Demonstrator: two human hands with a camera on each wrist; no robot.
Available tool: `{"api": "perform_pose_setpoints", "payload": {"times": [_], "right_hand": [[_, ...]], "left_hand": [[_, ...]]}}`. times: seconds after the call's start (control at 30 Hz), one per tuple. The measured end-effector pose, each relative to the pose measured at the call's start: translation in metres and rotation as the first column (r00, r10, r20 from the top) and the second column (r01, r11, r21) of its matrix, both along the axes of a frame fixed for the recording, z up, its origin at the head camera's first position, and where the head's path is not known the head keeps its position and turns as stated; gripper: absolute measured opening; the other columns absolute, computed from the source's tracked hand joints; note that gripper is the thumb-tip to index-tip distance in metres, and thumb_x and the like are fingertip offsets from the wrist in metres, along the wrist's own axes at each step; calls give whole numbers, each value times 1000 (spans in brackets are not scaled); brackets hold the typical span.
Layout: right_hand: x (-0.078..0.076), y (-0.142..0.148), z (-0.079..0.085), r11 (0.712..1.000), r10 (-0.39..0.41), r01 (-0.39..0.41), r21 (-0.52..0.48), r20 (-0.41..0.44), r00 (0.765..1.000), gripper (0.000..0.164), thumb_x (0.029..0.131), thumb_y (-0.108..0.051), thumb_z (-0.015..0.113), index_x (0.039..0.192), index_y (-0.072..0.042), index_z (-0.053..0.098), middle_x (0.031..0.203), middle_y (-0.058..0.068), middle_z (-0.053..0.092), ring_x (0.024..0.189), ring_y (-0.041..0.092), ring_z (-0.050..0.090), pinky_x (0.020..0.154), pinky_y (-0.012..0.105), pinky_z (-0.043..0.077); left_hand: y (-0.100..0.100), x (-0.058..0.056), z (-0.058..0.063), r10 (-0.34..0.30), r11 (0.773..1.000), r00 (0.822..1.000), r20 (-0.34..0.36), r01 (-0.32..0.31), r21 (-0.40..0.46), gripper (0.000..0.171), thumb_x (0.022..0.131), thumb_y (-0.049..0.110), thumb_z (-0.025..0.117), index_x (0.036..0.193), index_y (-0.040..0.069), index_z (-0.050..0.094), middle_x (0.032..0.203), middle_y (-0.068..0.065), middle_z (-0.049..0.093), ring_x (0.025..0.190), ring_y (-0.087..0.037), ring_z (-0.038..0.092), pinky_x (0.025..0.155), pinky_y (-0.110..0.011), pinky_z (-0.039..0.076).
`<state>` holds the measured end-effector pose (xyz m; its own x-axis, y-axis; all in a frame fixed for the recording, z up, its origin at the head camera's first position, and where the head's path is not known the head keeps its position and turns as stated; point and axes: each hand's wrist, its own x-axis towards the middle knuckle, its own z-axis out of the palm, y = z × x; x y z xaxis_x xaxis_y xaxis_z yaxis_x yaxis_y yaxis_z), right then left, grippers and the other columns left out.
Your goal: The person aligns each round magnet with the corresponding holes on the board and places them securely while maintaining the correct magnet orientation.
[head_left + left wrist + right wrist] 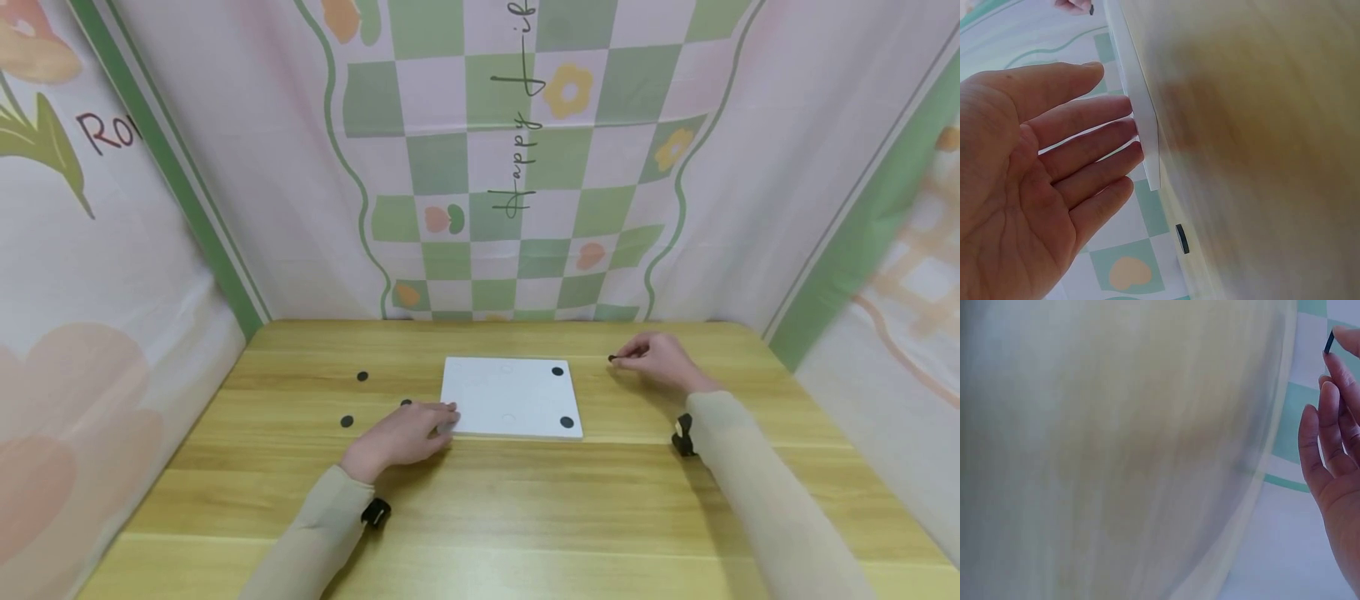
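A thin white board point(510, 392) lies flat on the table, with black discs at its upper right corner point(557, 372) and lower right corner point(567, 422). Faint round marks show along its top and bottom middle. My left hand point(408, 433) rests its fingertips on the board's lower left edge; in the left wrist view its fingers point(1094, 147) are nearly straight against that edge. To the right of the board, my right hand point(660, 362) pinches a small black disc point(1329, 342) on edge between thumb and forefinger, the other fingers loosely bent.
Loose black discs lie on the wooden table point(495, 517) left of the board: one at the back point(362, 376), one nearer point(347, 421), and one partly hidden behind my left hand point(406, 402). A checked cloth point(495, 158) hangs at the table's back edge, with more cloth on both sides.
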<state>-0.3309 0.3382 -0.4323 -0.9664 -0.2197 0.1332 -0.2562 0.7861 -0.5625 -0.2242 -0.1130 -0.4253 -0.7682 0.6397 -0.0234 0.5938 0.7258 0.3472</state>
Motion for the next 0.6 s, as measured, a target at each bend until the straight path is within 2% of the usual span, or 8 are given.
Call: {"api": "perform_pose_setpoints", "payload": {"times": [0.6], "right_hand": [[-3, -17, 0, 999, 9, -9, -31, -8, 1000, 26, 81, -34, 75, 93, -10, 73, 89, 6, 69, 83, 19, 59, 74, 30, 47]], "left_hand": [[0, 0, 0, -16, 1000, 1000, -22, 16, 0, 37, 98, 23, 51, 132, 7, 56, 142, -9, 49, 130, -24, 47, 106, -38, 42]]}}
